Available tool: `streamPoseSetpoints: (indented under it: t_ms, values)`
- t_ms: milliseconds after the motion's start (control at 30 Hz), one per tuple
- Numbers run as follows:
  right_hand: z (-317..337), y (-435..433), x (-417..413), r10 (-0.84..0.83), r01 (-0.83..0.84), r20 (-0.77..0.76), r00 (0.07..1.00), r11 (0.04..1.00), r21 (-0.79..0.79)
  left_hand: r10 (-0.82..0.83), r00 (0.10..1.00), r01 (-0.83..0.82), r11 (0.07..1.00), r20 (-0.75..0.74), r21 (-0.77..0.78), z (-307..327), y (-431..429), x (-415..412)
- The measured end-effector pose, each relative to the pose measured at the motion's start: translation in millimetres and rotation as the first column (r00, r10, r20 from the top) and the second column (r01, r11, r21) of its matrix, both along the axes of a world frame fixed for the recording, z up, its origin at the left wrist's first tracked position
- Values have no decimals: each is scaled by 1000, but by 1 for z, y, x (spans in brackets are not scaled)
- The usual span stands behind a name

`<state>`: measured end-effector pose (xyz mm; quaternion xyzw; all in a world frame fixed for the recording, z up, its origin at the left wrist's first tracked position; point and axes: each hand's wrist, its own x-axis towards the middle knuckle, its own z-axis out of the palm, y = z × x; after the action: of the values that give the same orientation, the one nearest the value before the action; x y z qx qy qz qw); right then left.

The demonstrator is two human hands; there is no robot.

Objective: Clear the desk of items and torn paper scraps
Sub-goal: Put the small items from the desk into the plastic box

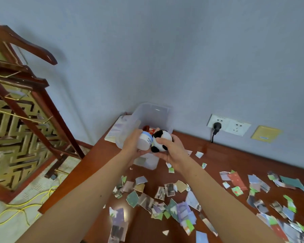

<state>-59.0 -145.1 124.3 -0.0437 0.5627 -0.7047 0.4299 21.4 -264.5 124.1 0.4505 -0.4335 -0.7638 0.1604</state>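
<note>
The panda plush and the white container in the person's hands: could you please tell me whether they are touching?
Touching. The head view shows the panda plush pressed against the white container with no gap between them.

We're in a home room, at a desk in the corner.
We see a red-brown wooden desk (226, 155), painted wall (165, 50), wall sockets (228, 124) with one plug (217, 126), carved wooden furniture (47, 111), and newspaper (42, 186) on the floor.
</note>
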Motion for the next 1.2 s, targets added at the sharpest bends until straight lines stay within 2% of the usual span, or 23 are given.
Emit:
streamPoseSetpoints:
  t_ms: [133,233,300,400,500,600,667,800,867,933,1100,1200]
  values:
    - [3,-31,-8,-19,19,-29,999,1000,8,-19,1000,19,1000,-13,7,-1,-37,-6]
    - [-1,-50,-15,4,-3,-8,1000,1000,31,-79,996,82,993,41,-85,-9,-58,-10]
    - [-9,-63,-18,19,-19,-8,1000,996,88,-115,986,135,975,119,-176,-17,-69,-13]
    - [-23,-81,-23,81,-52,-133,988,976,213,-183,961,234,935,205,-266,-27,-81,-18]
    - [-34,-93,-33,166,-96,-201,966,944,317,-308,908,397,849,286,-348,-33,-91,-24]
    - [-48,-105,-46,328,-128,-324,887,850,511,-420,805,582,699,420,-416,-43,-101,-28]
    - [-55,-113,-49,516,-153,-389,763,730,666,-472,690,714,567,549,-410,-49,-108,-34]
    - [-71,-118,-49,819,-214,-352,454,484,849,-439,380,923,242,814,-300,-64,-109,-46]
    - [-78,-117,-48,867,-227,-310,390,417,880,-379,276,961,130,883,-244,-71,-108,-48]
    - [-83,-116,-47,888,-220,-293,354,384,897,-346,222,975,69,912,-211,-78,-109,-50]
    - [-91,-115,-42,925,-136,-293,242,331,934,-324,139,990,10,936,-144,-93,-110,-57]
    - [-91,-116,-38,935,-124,-280,219,311,942,-317,57,996,-53,947,-78,-102,-110,-61]
